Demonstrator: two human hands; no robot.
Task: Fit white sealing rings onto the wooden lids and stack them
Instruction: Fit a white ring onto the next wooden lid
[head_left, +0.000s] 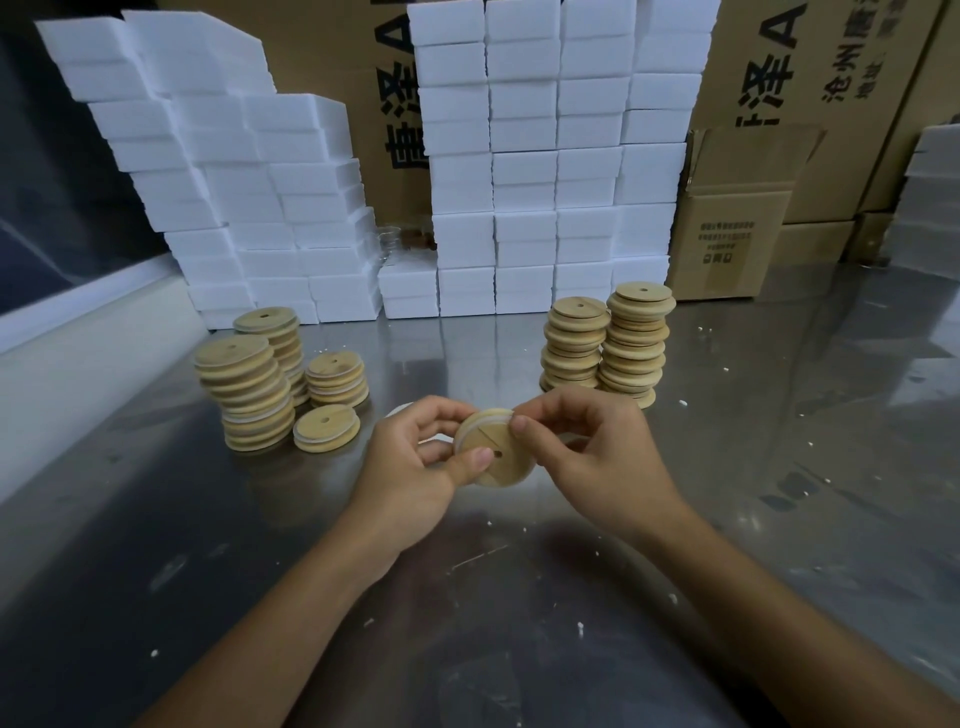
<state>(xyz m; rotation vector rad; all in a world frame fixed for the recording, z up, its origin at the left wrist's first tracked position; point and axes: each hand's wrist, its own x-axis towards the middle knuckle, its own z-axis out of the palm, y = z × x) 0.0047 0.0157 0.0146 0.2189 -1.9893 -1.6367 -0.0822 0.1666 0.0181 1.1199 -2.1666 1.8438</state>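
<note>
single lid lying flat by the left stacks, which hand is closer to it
Left. The left hand is just right of the single lid; the right hand is further right, beyond the held lid.

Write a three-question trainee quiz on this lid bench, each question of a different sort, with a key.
1. True or false: both hands hold one wooden lid above the steel table.
2. The single lid lying flat by the left stacks is: A) ringed in white, B) bare, C) cracked.
3. Fill in: the right hand pinches the white ____ at the held lid's top edge; the left hand steadies it.

Key: 1 true; 2 A; 3 ring.
</note>
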